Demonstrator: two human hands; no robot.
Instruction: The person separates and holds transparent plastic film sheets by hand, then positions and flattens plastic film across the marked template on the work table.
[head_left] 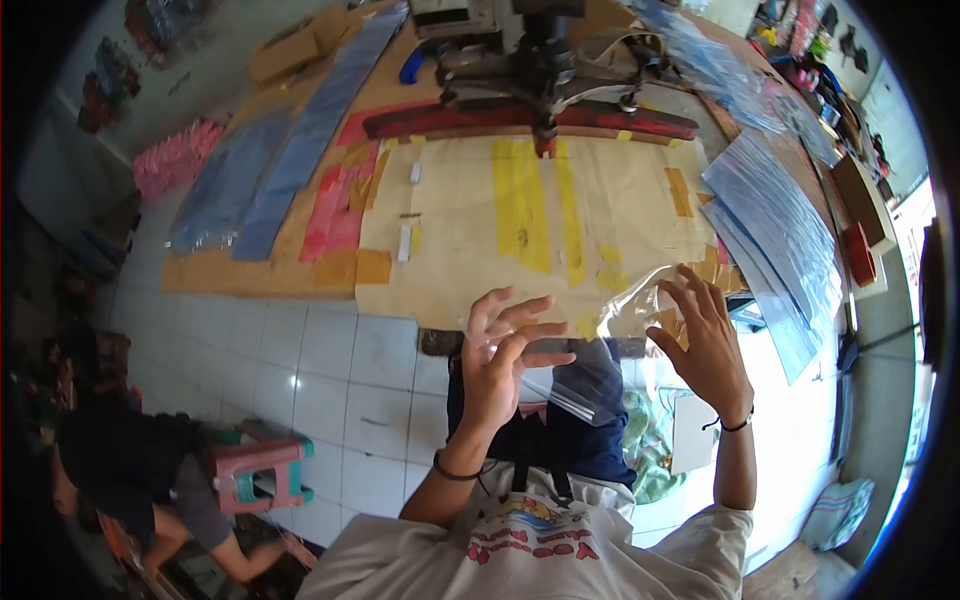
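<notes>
A clear plastic sheet (pixel 640 303) bends and shines between my hands at the front edge of the table, and its lower part hangs over my lap. My left hand (pixel 497 355) is raised beside the sheet's left side with its fingers spread, gripping nothing that I can see. At the sheet's right side is my right hand (pixel 706 340), fingers curved and thumb apart from them. Its fingertips are close to the plastic; whether they touch it is unclear. Beyond both hands lies a tan work surface (pixel 450 215) with yellow tape strips (pixel 522 205).
A red bar (pixel 450 120) under a black metal linkage (pixel 545 65) spans the back of the work surface. Stacks of bluish plastic sheets lie at right (pixel 775 220) and left (pixel 300 160). Another person (pixel 150 470) bends near a pink stool (pixel 262 475) at lower left.
</notes>
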